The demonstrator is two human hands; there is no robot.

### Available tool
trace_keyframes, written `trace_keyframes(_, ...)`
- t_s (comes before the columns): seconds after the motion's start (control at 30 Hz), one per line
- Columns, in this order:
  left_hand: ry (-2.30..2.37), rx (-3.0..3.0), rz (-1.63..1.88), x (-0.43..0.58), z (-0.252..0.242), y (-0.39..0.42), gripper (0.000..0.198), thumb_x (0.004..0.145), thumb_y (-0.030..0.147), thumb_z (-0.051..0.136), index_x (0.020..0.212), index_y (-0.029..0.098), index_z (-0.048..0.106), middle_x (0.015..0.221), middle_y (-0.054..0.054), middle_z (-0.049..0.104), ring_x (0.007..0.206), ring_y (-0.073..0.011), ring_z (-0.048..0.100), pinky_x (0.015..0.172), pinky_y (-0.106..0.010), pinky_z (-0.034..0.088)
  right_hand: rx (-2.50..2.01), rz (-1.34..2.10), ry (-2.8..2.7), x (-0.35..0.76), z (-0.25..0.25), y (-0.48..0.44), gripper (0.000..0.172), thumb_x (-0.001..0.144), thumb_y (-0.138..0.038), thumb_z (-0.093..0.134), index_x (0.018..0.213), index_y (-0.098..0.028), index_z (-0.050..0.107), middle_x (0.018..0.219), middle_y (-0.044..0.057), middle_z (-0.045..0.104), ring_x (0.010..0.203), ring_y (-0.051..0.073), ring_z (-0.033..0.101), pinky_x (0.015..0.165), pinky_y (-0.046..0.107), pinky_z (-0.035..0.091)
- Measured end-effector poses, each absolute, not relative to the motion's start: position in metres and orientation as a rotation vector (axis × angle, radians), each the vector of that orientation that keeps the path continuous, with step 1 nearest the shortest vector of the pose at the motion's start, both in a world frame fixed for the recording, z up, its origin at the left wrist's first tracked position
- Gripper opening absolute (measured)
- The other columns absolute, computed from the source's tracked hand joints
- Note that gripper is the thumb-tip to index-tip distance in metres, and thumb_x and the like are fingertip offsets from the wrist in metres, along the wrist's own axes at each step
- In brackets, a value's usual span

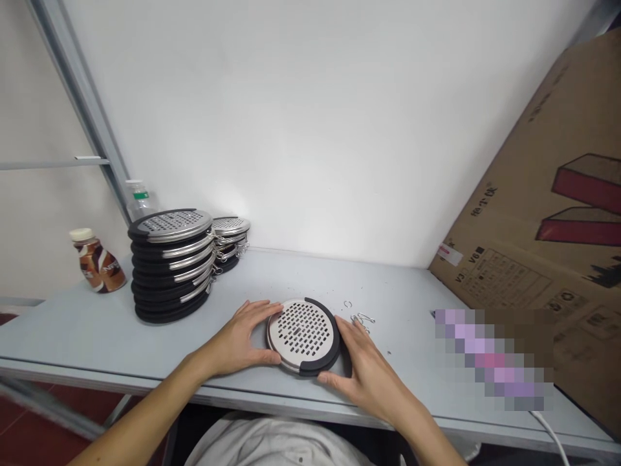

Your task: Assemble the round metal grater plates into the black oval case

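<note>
1. Far left on my feed, a metal frame (80,90) rises beside the pale wall (315,129), with reddish floor (72,411) below.
2. A brown bottle (100,266) with a cream cap stands on the grey table (407,291); a clear bottle (140,202) shows behind the next pile.
3. I see a tall stack (167,278) of dark-edged discs, and just behind it to the right a shorter stack (233,226). Small wire fittings (216,255) hang from the right-hand edges.
4. The left hand (237,343) has its fingers on the far left rim and its thumb on the near left rim of the perforated disc.
5. That perforated disc (301,335) sits between both hands near the table's front edge, metal face up, dark band to the right. I judge the step in hand to be steadying or positioning it; the next move, I'd say, calls for even rim contact so it doesn't skid.
6. The right hand (369,366) wraps the banded side, thumb at the near edge. How hard either hand presses, I can't tell.
7. Loose wire pieces (363,319) lie just beyond the right fingers.
8. Far right, a blurred-out purple item (490,356) lies before a leaning cardboard box (543,168); a white cable (550,432) runs below.
</note>
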State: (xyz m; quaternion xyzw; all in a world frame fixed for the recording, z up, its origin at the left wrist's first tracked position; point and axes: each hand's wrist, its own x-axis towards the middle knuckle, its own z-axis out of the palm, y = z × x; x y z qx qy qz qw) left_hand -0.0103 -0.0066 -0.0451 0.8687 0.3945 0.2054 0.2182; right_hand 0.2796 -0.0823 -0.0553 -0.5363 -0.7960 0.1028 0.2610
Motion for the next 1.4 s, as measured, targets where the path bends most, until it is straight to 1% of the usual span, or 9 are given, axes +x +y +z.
trace_keyframes(0.3,1.041,2.436,0.559,-0.01,-0.049,-0.005,0.088,0.072,0.062,0.072,0.146,0.03,0.038,0.149,-0.009,0.044,0.14,-0.0319,0.033,0.118,-0.057,0.013,-1.486,0.272,-2.127,0.281,-0.062,-0.083,0.093,0.076,-0.057,0.069,0.15,-0.022,0.025,0.151,0.016,0.039,0.142,0.037,0.03,0.113,0.062,0.028)
trace_keyframes(0.4,1.069,2.407,0.587,-0.012,-0.049,-0.007,0.089,0.071,0.061,0.073,0.147,0.03,0.038,0.151,-0.01,0.039,0.14,-0.0315,0.033,0.118,-0.053,0.022,-1.478,0.241,-2.117,0.286,-0.067,-0.083,0.079,0.078,-0.056,0.068,0.144,-0.022,0.039,0.148,0.015,0.041,0.142,0.037,0.029,0.111,0.061,0.033)
trace_keyframes(0.5,1.147,2.342,0.64,-0.015,-0.05,-0.006,0.085,0.074,0.056,0.073,0.146,0.032,0.037,0.155,-0.008,0.031,0.141,-0.0304,0.032,0.116,-0.048,0.03,-1.385,0.119,-2.142,0.291,-0.068,-0.084,0.059,0.082,-0.05,0.066,0.132,-0.021,0.054,0.134,0.016,0.056,0.135,0.037,0.042,0.11,0.063,0.034)
trace_keyframes(0.63,1.239,2.299,0.842,-0.017,-0.052,-0.001,0.054,0.09,0.041,0.059,0.141,0.03,0.045,0.148,-0.006,0.041,0.137,-0.0247,0.039,0.116,-0.043,0.031,-1.198,0.027,-2.181,0.291,-0.066,-0.086,0.034,0.089,-0.037,0.061,0.119,-0.022,0.064,0.111,0.012,0.068,0.114,0.028,0.061,0.11,0.057,0.037)
trace_keyframes(0.73,1.198,2.324,0.881,-0.016,-0.055,0.002,0.041,0.095,0.032,0.05,0.136,0.031,0.051,0.14,-0.005,0.051,0.131,-0.0216,0.046,0.113,-0.041,0.035,-1.235,0.014,-2.193,0.287,-0.064,-0.084,0.045,0.09,-0.035,0.059,0.134,-0.022,0.055,0.137,0.014,0.055,0.129,0.029,0.05,0.11,0.054,0.039)
trace_keyframes(0.9,1.084,2.4,0.804,-0.013,-0.057,0.0,0.053,0.09,0.02,0.054,0.142,0.031,0.045,0.14,-0.004,0.053,0.131,-0.0228,0.046,0.113,-0.044,0.035,-1.317,0.143,-2.311,0.282,-0.062,-0.081,0.063,0.09,-0.041,0.058,0.147,-0.025,0.039,0.154,0.009,0.037,0.145,0.03,0.027,0.116,0.055,0.028)
trace_keyframes(1.1,1.076,2.198,0.894,-0.01,-0.047,-0.006,0.05,0.087,0.025,0.06,0.135,0.027,0.051,0.135,-0.004,0.059,0.123,-0.0223,0.054,0.11,-0.04,0.039,-1.304,0.238,-2.264,0.279,-0.058,-0.086,0.055,0.086,-0.036,0.064,0.138,-0.025,0.052,0.147,0.009,0.048,0.138,0.03,0.04,0.113,0.05,0.036)
trace_keyframes(1.27,1.058,2.224,1.116,-0.009,-0.044,-0.013,0.037,0.079,0.018,0.065,0.116,0.024,0.063,0.105,-0.002,0.069,0.092,-0.0183,0.064,0.089,-0.032,0.05,-1.325,0.186,-2.155,0.261,-0.057,-0.091,0.074,0.077,-0.04,0.073,0.143,-0.023,0.044,0.14,0.015,0.053,0.126,0.031,0.053,0.103,0.048,0.048)
trace_keyframes(1.4,0.992,2.299,1.253,-0.01,-0.046,-0.017,0.041,0.081,0.017,0.064,0.121,0.025,0.06,0.085,0.001,0.061,0.073,-0.014,0.057,0.073,-0.027,0.049,-1.235,0.108,-2.092,0.245,-0.061,-0.094,0.054,0.085,-0.029,0.063,0.137,-0.021,0.048,0.127,0.015,0.061,0.114,0.029,0.061,0.096,0.044,0.053)
